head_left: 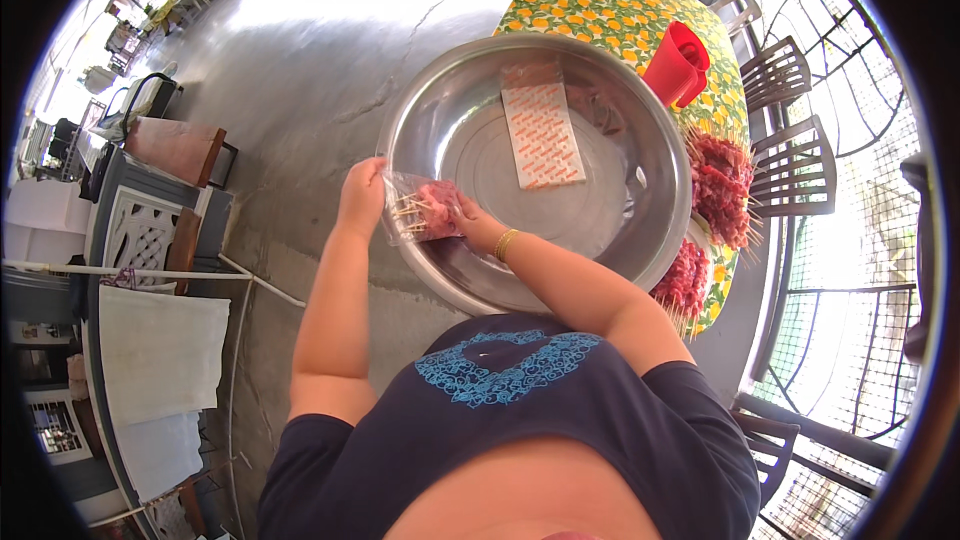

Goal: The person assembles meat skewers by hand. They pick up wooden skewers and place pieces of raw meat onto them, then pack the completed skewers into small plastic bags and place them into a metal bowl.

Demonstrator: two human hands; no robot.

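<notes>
Bagged meat skewers hung over the left rim of the steel basin; the left hand's fingers pinched plastic, the right hand's the meat end, probably light, soft, slippery.

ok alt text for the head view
Left hand and right hand hold a clear bag of skewered raw meat over a large metal basin's rim; more meat skewers and a red pitcher are on a patterned tablecloth.
</notes>
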